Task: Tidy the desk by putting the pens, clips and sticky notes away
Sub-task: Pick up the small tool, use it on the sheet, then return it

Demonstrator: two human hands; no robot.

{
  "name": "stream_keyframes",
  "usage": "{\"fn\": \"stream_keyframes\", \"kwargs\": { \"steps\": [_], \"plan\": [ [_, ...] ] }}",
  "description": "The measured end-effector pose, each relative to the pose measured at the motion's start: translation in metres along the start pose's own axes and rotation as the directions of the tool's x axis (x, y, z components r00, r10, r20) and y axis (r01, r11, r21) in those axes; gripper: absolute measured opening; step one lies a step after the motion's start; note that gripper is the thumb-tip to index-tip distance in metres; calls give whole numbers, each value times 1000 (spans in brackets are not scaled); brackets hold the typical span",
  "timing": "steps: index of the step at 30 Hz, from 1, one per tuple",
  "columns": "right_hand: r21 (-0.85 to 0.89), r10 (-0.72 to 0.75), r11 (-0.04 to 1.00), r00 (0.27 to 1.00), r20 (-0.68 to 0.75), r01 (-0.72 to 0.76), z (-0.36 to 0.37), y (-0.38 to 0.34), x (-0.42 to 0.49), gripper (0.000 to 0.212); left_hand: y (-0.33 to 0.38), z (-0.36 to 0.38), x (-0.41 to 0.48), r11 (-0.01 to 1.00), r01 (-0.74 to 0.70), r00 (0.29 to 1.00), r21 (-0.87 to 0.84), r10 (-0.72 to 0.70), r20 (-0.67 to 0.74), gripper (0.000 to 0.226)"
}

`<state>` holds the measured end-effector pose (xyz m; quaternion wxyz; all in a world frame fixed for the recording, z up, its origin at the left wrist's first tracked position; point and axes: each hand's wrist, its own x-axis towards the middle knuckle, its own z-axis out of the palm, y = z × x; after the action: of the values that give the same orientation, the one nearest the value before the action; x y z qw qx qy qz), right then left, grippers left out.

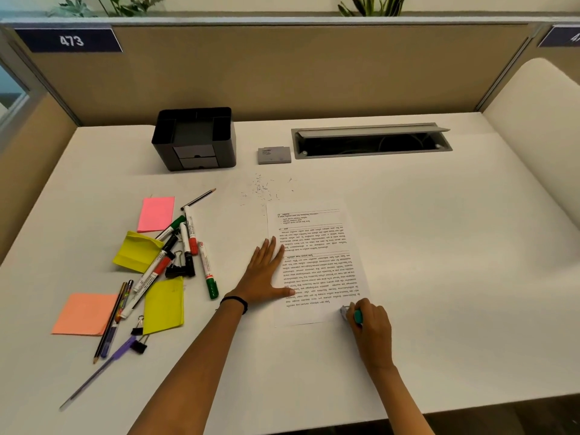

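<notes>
Both hands are on the printed sheet (317, 265), so the tidying proper looks not yet begun. The left hand (266, 274) lies flat, released, pinning the sheet; the right hand (370, 328) is clenched on a small teal-and-silver tool (353, 314) at its near corner. Markers (188, 243), binder clips (177, 266) and sticky notes (155, 214) lie heaped left of the sheet, most markers' long axes running near-left to far-right. Next, a hand likely must free itself and carry them to the black organizer (194, 138).

Left hand (266, 271) lies flat on the printed sheet (317, 265); right hand (372, 328) grips a small teal stapler (353, 314) at the sheet's lower corner — pens (188, 246) and sticky notes (156, 214) scattered left.
</notes>
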<state>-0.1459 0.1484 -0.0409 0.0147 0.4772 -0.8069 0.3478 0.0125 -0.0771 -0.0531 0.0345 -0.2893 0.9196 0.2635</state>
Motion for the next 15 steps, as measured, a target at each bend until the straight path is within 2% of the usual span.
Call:
{"fn": "stream_keyframes", "kwargs": {
  "steps": [4,7,10,15],
  "plan": [
    [-4,68,998,997,18,-68,-4,-4,3,38,0,0,-1,1000,-1,1000,-17,1,4,123],
    [47,169,985,983,-71,-166,-13,-7,6,21,0,0,-1,999,-6,1000,-48,6,1,121],
    [123,240,967,956,-166,-222,-24,-8,16,17,0,-1,-3,995,-18,1000,-99,16,-17,118],
    [181,261,957,941,-216,-224,-38,-10,38,16,2,-1,-5,991,-9,999,-135,4,-39,116]
  ]
}}
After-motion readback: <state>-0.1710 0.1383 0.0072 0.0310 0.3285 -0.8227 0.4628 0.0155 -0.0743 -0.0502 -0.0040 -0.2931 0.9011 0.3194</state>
